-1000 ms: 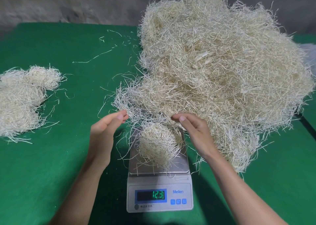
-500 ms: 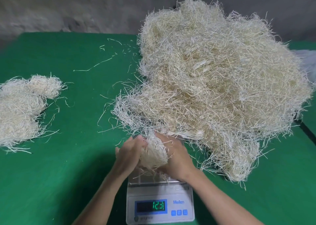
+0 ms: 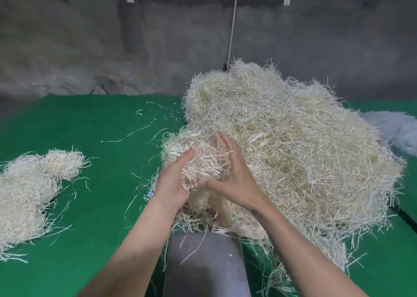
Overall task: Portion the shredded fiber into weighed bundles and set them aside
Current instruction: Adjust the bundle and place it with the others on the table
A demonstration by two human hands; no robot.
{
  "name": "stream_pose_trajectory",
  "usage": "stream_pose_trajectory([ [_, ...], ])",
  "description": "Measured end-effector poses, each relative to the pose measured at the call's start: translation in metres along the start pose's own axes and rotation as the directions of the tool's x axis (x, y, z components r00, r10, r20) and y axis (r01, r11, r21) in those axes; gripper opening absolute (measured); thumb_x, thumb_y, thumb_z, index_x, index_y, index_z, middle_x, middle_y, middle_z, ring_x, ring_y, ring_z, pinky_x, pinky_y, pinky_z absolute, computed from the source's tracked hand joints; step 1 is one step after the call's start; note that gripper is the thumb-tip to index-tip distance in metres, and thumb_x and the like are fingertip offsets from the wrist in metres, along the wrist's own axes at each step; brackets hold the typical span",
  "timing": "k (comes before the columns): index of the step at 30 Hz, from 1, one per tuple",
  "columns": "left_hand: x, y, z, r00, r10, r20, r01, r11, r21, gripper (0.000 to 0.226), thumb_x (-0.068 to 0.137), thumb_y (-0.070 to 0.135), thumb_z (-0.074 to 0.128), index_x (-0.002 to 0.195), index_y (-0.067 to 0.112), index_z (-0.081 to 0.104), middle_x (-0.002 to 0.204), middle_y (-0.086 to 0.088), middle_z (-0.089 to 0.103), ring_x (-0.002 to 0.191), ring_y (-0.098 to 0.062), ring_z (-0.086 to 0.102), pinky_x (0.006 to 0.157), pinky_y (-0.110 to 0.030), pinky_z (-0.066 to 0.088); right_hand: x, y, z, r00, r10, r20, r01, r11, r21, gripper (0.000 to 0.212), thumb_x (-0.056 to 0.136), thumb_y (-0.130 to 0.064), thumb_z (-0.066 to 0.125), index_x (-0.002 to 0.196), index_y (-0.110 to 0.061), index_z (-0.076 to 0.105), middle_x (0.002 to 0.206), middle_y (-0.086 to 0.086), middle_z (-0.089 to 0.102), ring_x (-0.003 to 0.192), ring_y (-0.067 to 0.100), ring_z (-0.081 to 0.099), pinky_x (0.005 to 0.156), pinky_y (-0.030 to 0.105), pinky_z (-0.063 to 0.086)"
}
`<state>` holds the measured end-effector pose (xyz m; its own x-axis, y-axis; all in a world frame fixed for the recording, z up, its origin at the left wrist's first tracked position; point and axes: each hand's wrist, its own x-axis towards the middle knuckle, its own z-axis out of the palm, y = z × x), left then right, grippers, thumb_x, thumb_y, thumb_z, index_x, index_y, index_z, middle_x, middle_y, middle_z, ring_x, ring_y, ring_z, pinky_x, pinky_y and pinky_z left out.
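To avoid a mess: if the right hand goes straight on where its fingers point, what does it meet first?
Probably the big fiber pile, right behind the bundle that the right hand presses; depth is unclear.

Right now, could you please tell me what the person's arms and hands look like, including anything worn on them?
The left arm and right arm are bare from the frame's lower edge to the wrists; no sleeves show. The left hand and right hand wear no gloves. No watch, bracelet or ring is visible, though part of the left hand is hidden.
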<state>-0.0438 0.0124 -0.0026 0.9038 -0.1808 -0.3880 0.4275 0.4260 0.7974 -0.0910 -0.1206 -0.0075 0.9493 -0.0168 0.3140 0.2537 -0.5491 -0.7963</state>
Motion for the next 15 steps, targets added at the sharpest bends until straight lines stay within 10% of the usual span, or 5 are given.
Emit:
stream_pose_trajectory([
  [4,0.008,0.005,0.014,0.999,0.05,-0.013,-0.048,0.996,0.078,0.115,0.058,0.05,0.078,0.151,0.022,0.015,0.155,-0.009,0.014,0.144,-0.026,0.015,0.112,-0.047,0.019,0.02,-0.001,-0.004,0.99,-0.059,-0.131,0.057,0.998,-0.015,0.05,0.076,-0.048,0.063,0.121,-0.035,0.046,0.12,-0.019,0.047,0.104,-0.007,0.046,0.088,0.014,0.04],
  [10,0.024,0.016,0.033,0.957,-0.214,0.197,0.258,0.938,-0.231,0.067,0.071,0.033,0.074,0.129,0.014,0.045,0.12,-0.022,0.055,0.087,-0.038,0.067,0.074,-0.053,0.054,0.057,0.013,-0.003,0.997,-0.007,-0.073,-0.004,0.988,-0.155,0.039,0.08,-0.008,0.066,0.117,-0.016,0.058,0.119,0.002,0.055,0.111,0.019,0.052,0.1,0.038,0.045],
  [15,0.049,0.034,0.039,0.997,0.041,-0.059,-0.052,0.98,-0.193,0.073,0.075,0.021,0.07,0.14,0.015,0.037,0.153,-0.012,0.024,0.14,-0.038,0.021,0.111,-0.057,0.023,0.071,0.026,-0.022,0.923,-0.057,-0.38,0.036,0.997,-0.062,0.037,0.074,0.012,0.06,0.073,-0.024,0.049,0.075,-0.01,0.049,0.067,-0.005,0.044,0.065,0.011,0.038],
])
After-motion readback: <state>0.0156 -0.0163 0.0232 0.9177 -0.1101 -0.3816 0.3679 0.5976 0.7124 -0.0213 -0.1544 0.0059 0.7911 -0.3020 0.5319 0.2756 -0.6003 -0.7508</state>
